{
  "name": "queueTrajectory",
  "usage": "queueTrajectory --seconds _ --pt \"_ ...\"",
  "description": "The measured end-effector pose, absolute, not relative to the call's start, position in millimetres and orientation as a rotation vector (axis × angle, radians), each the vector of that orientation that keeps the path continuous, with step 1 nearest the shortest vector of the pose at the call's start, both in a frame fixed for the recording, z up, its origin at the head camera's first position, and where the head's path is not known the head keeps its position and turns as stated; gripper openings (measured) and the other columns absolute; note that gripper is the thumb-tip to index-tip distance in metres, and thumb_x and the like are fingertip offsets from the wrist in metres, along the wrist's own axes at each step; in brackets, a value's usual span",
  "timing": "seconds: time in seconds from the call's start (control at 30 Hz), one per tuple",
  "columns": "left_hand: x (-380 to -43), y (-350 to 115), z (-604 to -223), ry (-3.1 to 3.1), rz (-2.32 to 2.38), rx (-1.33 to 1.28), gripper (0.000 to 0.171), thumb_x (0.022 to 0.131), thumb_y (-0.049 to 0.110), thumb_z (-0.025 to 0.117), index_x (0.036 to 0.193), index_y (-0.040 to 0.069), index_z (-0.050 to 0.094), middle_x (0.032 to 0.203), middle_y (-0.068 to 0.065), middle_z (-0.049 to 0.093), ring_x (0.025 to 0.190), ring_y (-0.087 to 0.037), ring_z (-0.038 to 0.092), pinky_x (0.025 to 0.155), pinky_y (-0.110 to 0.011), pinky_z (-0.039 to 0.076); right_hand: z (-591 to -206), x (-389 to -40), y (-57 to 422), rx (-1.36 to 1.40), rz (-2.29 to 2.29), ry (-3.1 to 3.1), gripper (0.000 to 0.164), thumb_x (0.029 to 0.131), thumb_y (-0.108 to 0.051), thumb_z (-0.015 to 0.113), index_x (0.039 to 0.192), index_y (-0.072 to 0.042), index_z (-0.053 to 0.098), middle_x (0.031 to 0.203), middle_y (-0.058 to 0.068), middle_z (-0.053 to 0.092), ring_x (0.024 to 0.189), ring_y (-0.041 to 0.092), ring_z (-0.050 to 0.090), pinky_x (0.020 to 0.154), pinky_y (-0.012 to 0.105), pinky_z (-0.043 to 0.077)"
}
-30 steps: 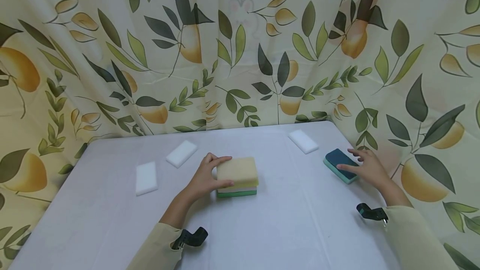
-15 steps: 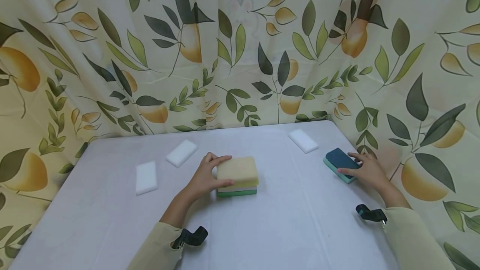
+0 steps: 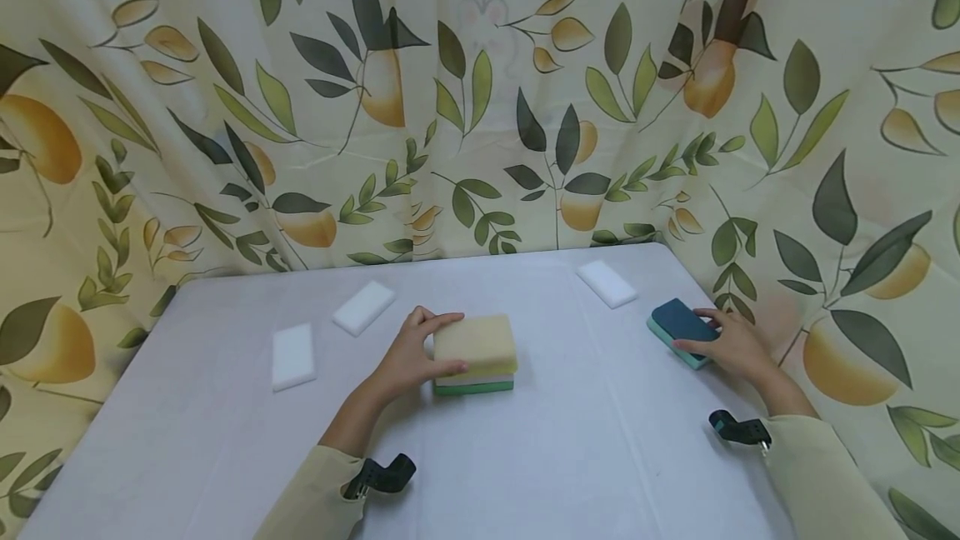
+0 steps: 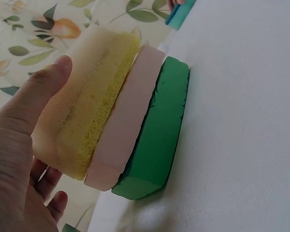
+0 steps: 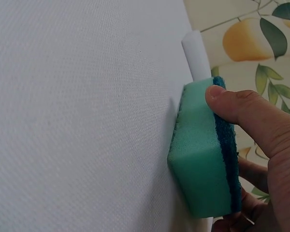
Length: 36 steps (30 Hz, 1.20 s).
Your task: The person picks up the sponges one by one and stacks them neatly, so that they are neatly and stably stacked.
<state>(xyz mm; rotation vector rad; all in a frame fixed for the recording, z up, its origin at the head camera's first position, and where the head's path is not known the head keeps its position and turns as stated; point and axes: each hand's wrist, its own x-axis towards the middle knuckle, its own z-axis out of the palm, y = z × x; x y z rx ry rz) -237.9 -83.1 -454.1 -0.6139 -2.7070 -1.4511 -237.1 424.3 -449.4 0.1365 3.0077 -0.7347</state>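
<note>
In the head view a stack stands at mid-table: a cream and yellow sponge (image 3: pixel 477 342) on top, a pale pink block (image 4: pixel 123 123) beneath it, and a green block (image 4: pixel 158 130) at the bottom. My left hand (image 3: pixel 408 355) grips the top sponge from the left, thumb along its near side. At the table's right edge lies a teal scouring sponge (image 3: pixel 678 325) with its dark blue scrubbing face up. My right hand (image 3: pixel 738 347) pinches it, the thumb on its near side in the right wrist view; the other fingers are partly hidden behind it.
Two white rectangular pads lie left of the stack, one nearer (image 3: pixel 293 357) and one farther (image 3: pixel 363 307). Another white pad (image 3: pixel 607 283) sits toward the back right. A white cloth covers the table (image 3: pixel 555 457); a fruit-patterned curtain (image 3: pixel 480 107) hangs behind and alongside.
My right thumb and fingers have closed in on the teal scouring sponge, which stays in place. The left hand and the stack have not visibly moved.
</note>
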Motion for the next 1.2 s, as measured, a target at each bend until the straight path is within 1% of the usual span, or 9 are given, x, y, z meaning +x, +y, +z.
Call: queueTrajectory --seconds 0.17,0.37,0.73,0.9,1.07,1.2 --pt "-236.8 -82.8 -452.6 -2.716 -1.469 -0.614 0.073 0.068 0.033 0.091 0.134 0.021 0.062 0.102 -0.004 0.042 0.098 -0.019 0.044 0.087 -0.035 0.038 -451.1 -236.9 424.6 0.149 -0.73 2.998 0.097 0.081 -0.055 0.074 0.144 0.007 0.034 0.13 0.04 0.037 0.115 0.054 0.039 0.093 0.068 0.038" --pt "-235.1 -82.8 -451.9 -2.715 -1.502 -0.593 0.072 0.068 0.033 0.091 0.134 0.026 0.062 0.104 -0.004 0.041 0.1 -0.019 0.044 0.089 -0.036 0.038 -450.2 -236.5 423.4 0.141 -0.745 2.989 0.097 0.082 -0.054 0.074 0.144 0.007 0.033 0.13 0.04 0.037 0.116 0.055 0.039 0.093 0.068 0.038" --pt "-233.2 -83.1 -451.3 -2.703 -1.506 -0.608 0.074 0.07 0.032 0.09 0.137 0.024 0.059 0.112 -0.005 0.042 0.104 -0.02 0.045 0.092 -0.037 0.038 -451.6 -236.5 424.3 0.115 -0.748 2.998 0.095 0.081 -0.053 0.074 0.143 0.007 0.033 0.129 0.039 0.038 0.114 0.053 0.04 0.09 0.066 0.039" --pt "-233.4 -83.8 -451.2 -2.702 -1.492 -0.618 0.08 0.069 0.032 0.09 0.141 0.023 0.056 0.114 -0.006 0.043 0.107 -0.022 0.046 0.095 -0.04 0.039 -452.0 -236.0 422.9 0.105 -0.755 3.007 0.095 0.081 -0.053 0.075 0.142 0.007 0.035 0.127 0.039 0.04 0.112 0.052 0.042 0.089 0.065 0.041" --pt "-234.3 -84.8 -453.1 -2.71 -1.473 -0.625 0.086 0.069 0.035 0.09 0.144 0.022 0.051 0.12 -0.006 0.044 0.115 -0.024 0.045 0.102 -0.046 0.038 -453.5 -235.6 421.6 0.094 -0.768 3.012 0.092 0.081 -0.052 0.076 0.141 0.007 0.036 0.125 0.038 0.041 0.11 0.05 0.043 0.087 0.062 0.042" --pt "-234.4 -85.7 -454.4 -2.71 -1.463 -0.618 0.088 0.069 0.036 0.09 0.145 0.022 0.049 0.126 -0.006 0.044 0.121 -0.027 0.045 0.105 -0.051 0.038 -451.9 -234.3 419.8 0.098 -0.786 2.992 0.093 0.081 -0.051 0.075 0.141 0.007 0.036 0.126 0.038 0.04 0.111 0.051 0.042 0.088 0.063 0.042"
